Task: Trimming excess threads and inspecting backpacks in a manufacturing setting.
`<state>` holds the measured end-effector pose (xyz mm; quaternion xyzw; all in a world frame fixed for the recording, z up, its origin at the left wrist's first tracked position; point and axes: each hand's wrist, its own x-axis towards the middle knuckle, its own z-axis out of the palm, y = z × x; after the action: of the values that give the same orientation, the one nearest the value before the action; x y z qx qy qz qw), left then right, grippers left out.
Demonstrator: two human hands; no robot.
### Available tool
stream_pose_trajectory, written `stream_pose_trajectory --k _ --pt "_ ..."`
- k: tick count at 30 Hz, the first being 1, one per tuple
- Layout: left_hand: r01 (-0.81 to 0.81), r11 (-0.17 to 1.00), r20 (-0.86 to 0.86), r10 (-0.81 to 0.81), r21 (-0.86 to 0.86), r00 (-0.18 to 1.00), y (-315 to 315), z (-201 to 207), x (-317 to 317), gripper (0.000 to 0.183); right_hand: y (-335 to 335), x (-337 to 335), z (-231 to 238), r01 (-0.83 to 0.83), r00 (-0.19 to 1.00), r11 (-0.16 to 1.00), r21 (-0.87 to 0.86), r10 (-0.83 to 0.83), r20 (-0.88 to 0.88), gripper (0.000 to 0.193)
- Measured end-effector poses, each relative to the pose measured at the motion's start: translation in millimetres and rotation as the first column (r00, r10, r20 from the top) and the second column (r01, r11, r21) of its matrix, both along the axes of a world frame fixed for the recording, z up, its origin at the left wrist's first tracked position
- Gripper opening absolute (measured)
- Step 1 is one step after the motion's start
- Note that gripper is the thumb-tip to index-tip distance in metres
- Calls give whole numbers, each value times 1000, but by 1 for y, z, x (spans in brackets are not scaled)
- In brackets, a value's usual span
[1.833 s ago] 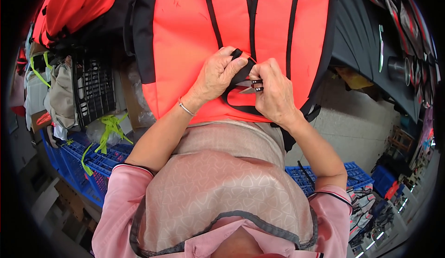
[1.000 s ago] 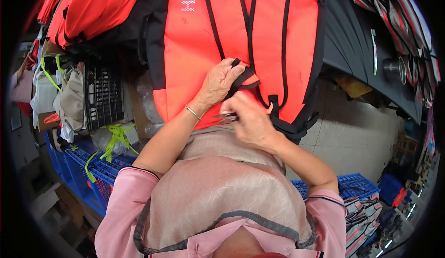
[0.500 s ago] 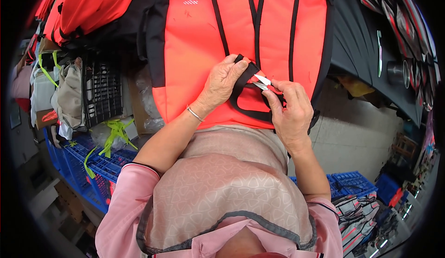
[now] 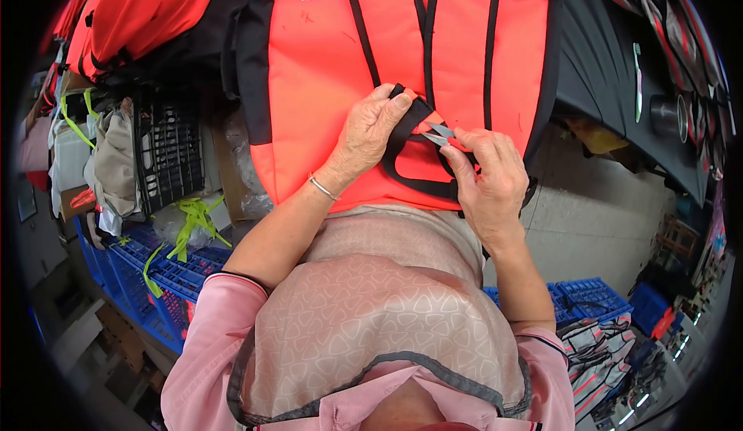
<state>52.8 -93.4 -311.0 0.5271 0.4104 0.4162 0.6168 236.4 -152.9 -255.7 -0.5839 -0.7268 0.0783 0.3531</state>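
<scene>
I am looking down at an orange backpack lying across the middle of the view, in front of the person's chest. My left hand is pinching its black strap, fingers closed around the webbing where it loops off the orange panel. My right hand is closed around small metal snips, their blades pointing left and sitting right at the strap, just beside the left thumb. Blue crates are showing below on the left.
</scene>
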Motion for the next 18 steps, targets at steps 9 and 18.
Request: stream_pose_trajectory --k 9,18 --pt "4 999 -45 -2 54 999 1 -14 -3 38 2 -4 -11 -21 997 1000 9 21 -70 24" --pt "6 996 -23 -4 91 1000 2 -6 0 40 3 -2 -11 -9 997 998 69 4 79 26"
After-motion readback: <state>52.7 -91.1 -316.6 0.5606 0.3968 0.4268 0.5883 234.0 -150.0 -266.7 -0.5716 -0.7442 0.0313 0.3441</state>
